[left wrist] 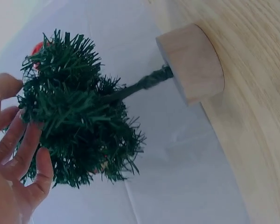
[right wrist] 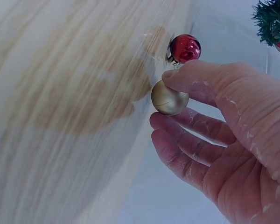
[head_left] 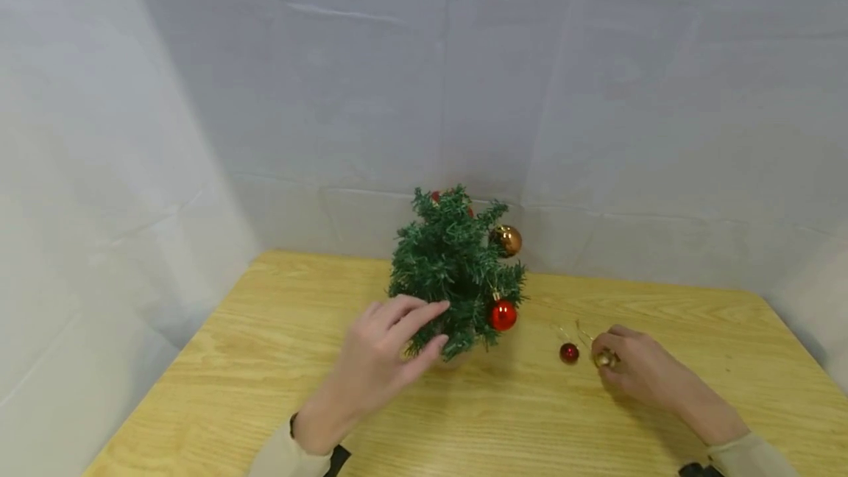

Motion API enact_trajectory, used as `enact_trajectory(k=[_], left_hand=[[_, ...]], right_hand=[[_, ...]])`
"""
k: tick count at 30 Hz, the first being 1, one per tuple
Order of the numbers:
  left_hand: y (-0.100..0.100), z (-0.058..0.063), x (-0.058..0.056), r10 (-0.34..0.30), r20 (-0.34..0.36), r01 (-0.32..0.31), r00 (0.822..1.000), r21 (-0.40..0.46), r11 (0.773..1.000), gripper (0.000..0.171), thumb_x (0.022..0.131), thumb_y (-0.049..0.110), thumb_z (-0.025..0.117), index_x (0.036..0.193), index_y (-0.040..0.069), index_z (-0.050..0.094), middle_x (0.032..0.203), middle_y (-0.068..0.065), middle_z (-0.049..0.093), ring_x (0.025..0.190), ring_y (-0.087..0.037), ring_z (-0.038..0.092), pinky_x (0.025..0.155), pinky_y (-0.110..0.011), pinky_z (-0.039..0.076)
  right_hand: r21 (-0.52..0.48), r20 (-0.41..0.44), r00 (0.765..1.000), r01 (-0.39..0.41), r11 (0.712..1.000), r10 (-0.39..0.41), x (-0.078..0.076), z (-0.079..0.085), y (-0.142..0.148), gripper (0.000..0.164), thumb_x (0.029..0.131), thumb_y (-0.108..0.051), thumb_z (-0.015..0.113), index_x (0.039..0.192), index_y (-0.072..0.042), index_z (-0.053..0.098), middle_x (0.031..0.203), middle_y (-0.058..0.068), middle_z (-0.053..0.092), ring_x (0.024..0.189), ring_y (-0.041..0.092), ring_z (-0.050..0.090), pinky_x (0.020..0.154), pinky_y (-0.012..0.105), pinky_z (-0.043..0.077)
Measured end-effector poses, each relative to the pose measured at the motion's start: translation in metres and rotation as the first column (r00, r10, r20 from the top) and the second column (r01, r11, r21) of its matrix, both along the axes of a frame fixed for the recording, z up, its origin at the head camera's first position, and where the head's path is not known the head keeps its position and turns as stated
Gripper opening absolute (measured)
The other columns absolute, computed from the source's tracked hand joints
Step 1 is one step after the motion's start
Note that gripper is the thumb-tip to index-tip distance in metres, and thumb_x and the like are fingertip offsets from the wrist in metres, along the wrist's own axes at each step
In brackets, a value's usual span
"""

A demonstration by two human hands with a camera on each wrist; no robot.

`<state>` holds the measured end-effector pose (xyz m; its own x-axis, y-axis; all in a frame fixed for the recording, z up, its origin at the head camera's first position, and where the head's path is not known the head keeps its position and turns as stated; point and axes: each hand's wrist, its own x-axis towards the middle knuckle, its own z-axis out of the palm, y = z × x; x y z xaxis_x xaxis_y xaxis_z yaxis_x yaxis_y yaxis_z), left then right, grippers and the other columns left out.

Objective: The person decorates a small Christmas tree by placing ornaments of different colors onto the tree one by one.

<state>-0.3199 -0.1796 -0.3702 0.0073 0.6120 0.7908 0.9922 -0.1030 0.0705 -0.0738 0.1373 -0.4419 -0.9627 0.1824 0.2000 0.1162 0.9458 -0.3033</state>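
A small green artificial Christmas tree stands on a round wooden base. My left hand is at the tree's near left side, its fingers loosely spread against the outer branches in the left wrist view. On the right, my right hand pinches a matte gold bauble between thumb and fingers, low over the table. Just left of it lies a small dark red bauble with a thread loop. A shiny red bauble and a bronze-gold bauble hang on the tree's right side.
The light wooden table has rounded far corners. Behind it hangs a pale grey cloth backdrop, close to the table's back edge. Some red shows near the top of the tree, partly hidden by branches.
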Motion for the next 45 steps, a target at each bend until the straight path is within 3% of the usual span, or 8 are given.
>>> enact_trajectory(k=[8,16,24,27,31,34,40,45], left_hand=[[-0.016,-0.006,-0.020,-0.116,-0.033,0.116,0.993,0.014,0.993,0.026,0.084,0.020,0.081,0.107,0.011,0.076,0.105,-0.001,0.070,0.094,-0.015,0.065,0.084,-0.034,0.055],[-0.022,-0.013,-0.027,-0.139,-0.061,0.139,0.988,-0.005,0.990,0.012,0.090,0.019,0.078,0.102,0.014,0.077,0.098,0.003,0.072,0.088,-0.009,0.067,0.075,-0.023,0.049],[-0.010,-0.016,-0.015,-0.190,-0.099,0.195,0.977,0.053,0.979,0.013,0.100,0.022,0.067,0.100,0.015,0.078,0.096,0.004,0.071,0.086,-0.009,0.067,0.072,-0.022,0.050],[-0.007,-0.016,-0.008,-0.182,-0.077,0.184,0.980,0.027,0.983,0.008,0.096,0.019,0.073,0.102,0.016,0.078,0.098,0.005,0.071,0.088,-0.008,0.067,0.073,-0.022,0.050],[-0.002,-0.015,0.000,-0.162,-0.071,0.163,0.984,0.007,0.987,0.017,0.086,0.014,0.082,0.103,0.018,0.078,0.099,0.006,0.072,0.088,-0.006,0.067,0.072,-0.022,0.048],[0.002,-0.015,0.007,-0.143,-0.068,0.144,0.987,0.003,0.990,0.018,0.085,0.015,0.083,0.103,0.019,0.079,0.099,0.007,0.072,0.088,-0.005,0.067,0.071,-0.021,0.046],[0.012,-0.017,0.019,-0.121,-0.068,0.122,0.990,0.017,0.992,0.019,0.084,0.014,0.083,0.101,0.019,0.079,0.098,0.008,0.071,0.085,-0.004,0.066,0.071,-0.019,0.044],[0.017,-0.016,0.026,-0.086,-0.054,0.087,0.995,0.023,0.996,0.019,0.082,0.014,0.085,0.100,0.020,0.079,0.097,0.009,0.071,0.083,-0.004,0.066,0.072,-0.020,0.045]], right_hand=[[-0.020,-0.019,1.000,-0.019,1.000,0.019,-0.001,-0.001,-0.001,0.019,0.083,-0.003,0.079,0.096,-0.013,0.071,0.095,-0.003,0.064,0.077,0.002,0.062,0.063,0.020,0.054],[-0.024,-0.028,0.999,-0.030,0.999,0.029,0.002,-0.001,0.000,0.019,0.083,-0.003,0.080,0.097,-0.012,0.071,0.096,-0.002,0.064,0.077,0.003,0.063,0.064,0.020,0.055],[-0.062,-0.030,0.999,-0.021,0.998,0.019,0.005,0.004,-0.003,0.018,0.085,-0.003,0.077,0.100,-0.012,0.070,0.100,-0.001,0.065,0.080,0.002,0.064,0.066,0.020,0.056],[-0.055,-0.055,0.998,-0.028,0.998,0.024,0.006,0.005,-0.003,0.019,0.084,-0.002,0.077,0.100,-0.010,0.070,0.099,-0.001,0.066,0.080,0.002,0.064,0.065,0.020,0.056],[-0.042,-0.069,0.997,-0.021,0.999,0.018,0.008,0.006,-0.004,0.019,0.084,-0.003,0.078,0.100,-0.009,0.071,0.099,-0.001,0.066,0.080,0.001,0.063,0.065,0.021,0.056],[-0.027,-0.085,0.996,-0.017,1.000,0.015,0.009,0.007,-0.005,0.020,0.084,-0.003,0.078,0.101,-0.010,0.071,0.100,-0.002,0.066,0.080,0.001,0.063,0.065,0.021,0.056],[-0.024,-0.178,0.984,-0.016,1.000,0.012,0.011,0.009,-0.008,0.024,0.083,-0.002,0.080,0.102,-0.013,0.071,0.099,-0.004,0.067,0.079,-0.001,0.061,0.059,0.019,0.053],[-0.041,-0.305,0.952,-0.026,0.999,0.012,0.013,0.013,-0.015,0.035,0.079,0.005,0.081,0.102,-0.019,0.070,0.101,-0.006,0.068,0.082,-0.003,0.062,0.059,0.019,0.053]])
